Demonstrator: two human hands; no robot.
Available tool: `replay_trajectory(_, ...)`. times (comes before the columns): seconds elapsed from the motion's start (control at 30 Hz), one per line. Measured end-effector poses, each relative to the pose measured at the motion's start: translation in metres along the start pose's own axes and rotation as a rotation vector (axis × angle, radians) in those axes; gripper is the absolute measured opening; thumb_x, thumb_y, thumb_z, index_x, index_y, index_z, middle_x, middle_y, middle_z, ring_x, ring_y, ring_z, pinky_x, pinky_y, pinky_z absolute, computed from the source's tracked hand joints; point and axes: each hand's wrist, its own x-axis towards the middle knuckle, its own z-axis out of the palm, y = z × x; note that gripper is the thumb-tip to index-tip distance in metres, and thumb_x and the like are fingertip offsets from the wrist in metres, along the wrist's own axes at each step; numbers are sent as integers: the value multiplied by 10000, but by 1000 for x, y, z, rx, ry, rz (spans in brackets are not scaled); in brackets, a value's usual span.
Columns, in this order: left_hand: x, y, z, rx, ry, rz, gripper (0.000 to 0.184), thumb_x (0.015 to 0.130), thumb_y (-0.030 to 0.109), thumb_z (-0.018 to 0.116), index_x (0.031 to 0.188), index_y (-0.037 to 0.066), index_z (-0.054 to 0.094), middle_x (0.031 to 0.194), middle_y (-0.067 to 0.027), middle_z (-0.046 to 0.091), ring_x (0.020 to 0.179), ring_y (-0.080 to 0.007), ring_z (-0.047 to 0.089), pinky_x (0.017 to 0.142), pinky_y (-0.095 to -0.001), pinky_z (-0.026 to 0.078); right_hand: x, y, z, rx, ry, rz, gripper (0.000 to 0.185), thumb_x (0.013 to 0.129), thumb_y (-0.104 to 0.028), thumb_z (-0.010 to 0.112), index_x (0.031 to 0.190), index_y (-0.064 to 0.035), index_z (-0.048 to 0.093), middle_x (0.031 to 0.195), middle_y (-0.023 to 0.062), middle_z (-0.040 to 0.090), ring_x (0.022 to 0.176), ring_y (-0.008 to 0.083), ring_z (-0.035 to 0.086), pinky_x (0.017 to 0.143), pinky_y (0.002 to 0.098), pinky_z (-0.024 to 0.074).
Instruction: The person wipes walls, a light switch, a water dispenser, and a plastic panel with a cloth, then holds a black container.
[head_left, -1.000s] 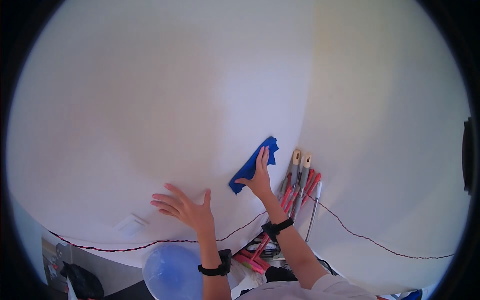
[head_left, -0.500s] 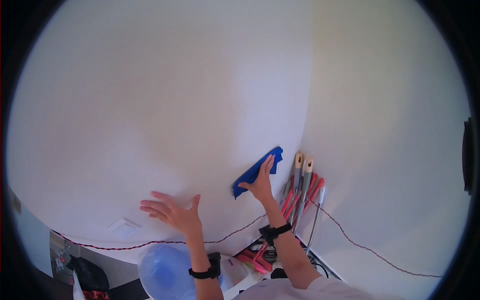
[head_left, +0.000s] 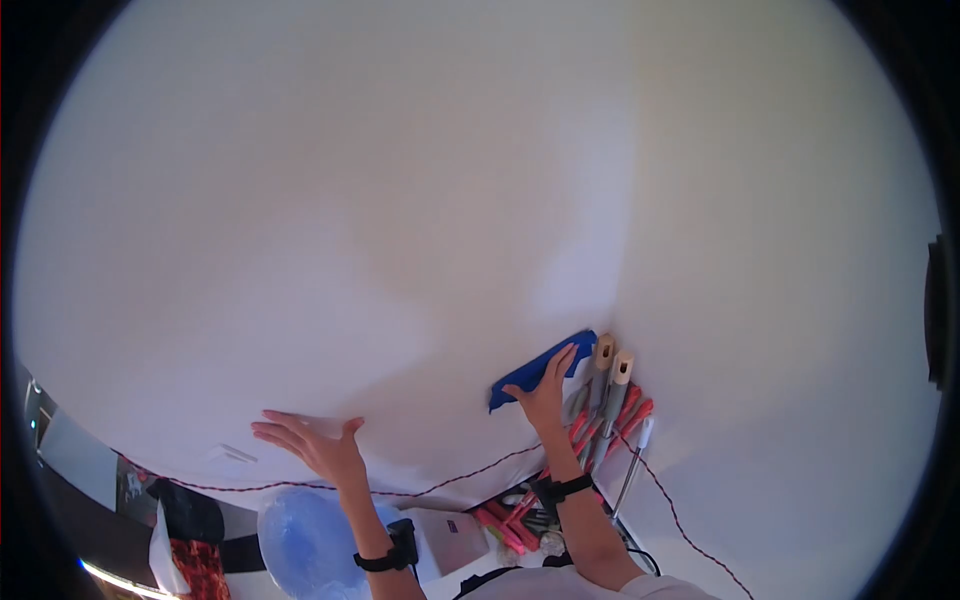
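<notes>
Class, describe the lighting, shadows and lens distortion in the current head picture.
In the head view, black rounded borders suggest a wide-angle lens; soft shadows spread over the wall, with a paler patch above the blue cloth; a bright strip glares at lower left.

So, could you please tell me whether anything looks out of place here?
The twisted cord sags across both walls instead of running straight, and the poles near the blue cloth lean at mixed angles, which looks untidy. No spill shows.

Blue cloth (head_left: 530, 376) matt, against smooth, matt white wall (head_left: 300, 200); right of cloth, grey poles (head_left: 615, 402) with smooth, plastic-looking tan tips (head_left: 626, 358); below-left of cloth, glossy blue plastic container (head_left: 300, 535).
</notes>
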Motion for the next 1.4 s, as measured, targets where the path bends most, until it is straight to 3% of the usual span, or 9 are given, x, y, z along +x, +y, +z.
replay_trajectory(0.07, -2, 1, 2, -35, 8, 9, 1484, 484, 452, 920, 1584, 10, 27, 1613, -332, -53, 1498, -502, -46, 1207, -575, 136, -12, 2, 11, 9, -7, 4, 1459, 617, -450, 916, 1548, 27, -101, 1583, 367, -116, 1492, 511, -30, 1218, 504, 178)
replay_trajectory(0.17, -2, 1, 4, -29, -3, 21, 1444, 537, 417, 924, 1582, 7, 15, 1613, -328, -81, 1496, -504, -61, 1209, -574, 125, -36, -12, 42, -39, -17, -47, 1396, 708, -513, 838, 1494, 144, -111, 1519, 458, -138, 1448, 594, -65, 1210, 565, 103)
replay_trajectory(0.3, -3, -1, 3, -15, 3, 39, 1429, 561, 416, 921, 1581, 5, 8, 1612, -325, -93, 1493, -509, -67, 1207, -581, 127, -76, -53, 76, -141, -93, -80, 1455, 686, -603, 806, 1464, 174, -147, 1485, 496, -147, 1428, 623, -86, 1211, 551, 126)
replay_trajectory(0.5, -4, -7, 1, -24, -32, 43, 1466, 542, 501, 917, 1583, 16, 6, 1613, -324, -80, 1490, -518, -49, 1204, -591, 129, -86, -43, 89, -157, -90, -56, 1512, 622, -634, 825, 1472, 166, -135, 1489, 488, -149, 1428, 624, -66, 1191, 529, 233)
replay_trajectory(0.63, -3, -7, -1, 32, -45, 19, 1491, 514, 532, 916, 1589, 33, 11, 1616, -321, -68, 1500, -497, -41, 1189, -612, 153, -69, -40, 73, -171, -36, -83, 1547, 585, -612, 861, 1477, 152, -145, 1503, 470, -157, 1441, 601, -65, 1198, 508, 230)
replay_trajectory(0.73, -2, -6, 1, 29, -45, -1, 1488, 518, 546, 913, 1592, 45, 12, 1618, -316, -70, 1505, -482, -47, 1179, -626, 164, -44, -29, 44, -66, -43, -38, 1542, 579, -570, 888, 1488, 140, -136, 1512, 466, -140, 1451, 594, -51, 1201, 568, 170)
replay_trajectory(0.83, -5, -5, 2, 21, -40, -17, 1491, 521, 557, 911, 1593, 51, 7, 1621, -308, -79, 1503, -484, -55, 1187, -617, 150, -17, -3, 13, -83, 17, 19, 1593, 488, -454, 969, 1533, 51, -123, 1584, 364, -105, 1506, 467, -31, 1220, 461, 219)
replay_trajectory(0.97, -5, -8, 4, -36, -30, -15, 1505, 500, 535, 918, 1594, 61, 0, 1622, -305, -87, 1497, -499, -67, 1192, -618, 127, -5, 27, 1, -51, 46, 36, 1609, 461, -444, 976, 1548, 11, -119, 1615, 305, -90, 1524, 411, -18, 1207, 447, 265)
replay_trajectory(1.4, -2, 5, 6, 10, -78, -77, 1434, 591, 382, 916, 1584, 39, -60, 1592, -362, -118, 1469, -551, -111, 1106, -712, 201, -34, 10, 38, -2, 48, 48, 1517, 554, -510, 923, 1508, 131, -67, 1571, 393, -85, 1489, 509, -52, 1231, 488, 152)
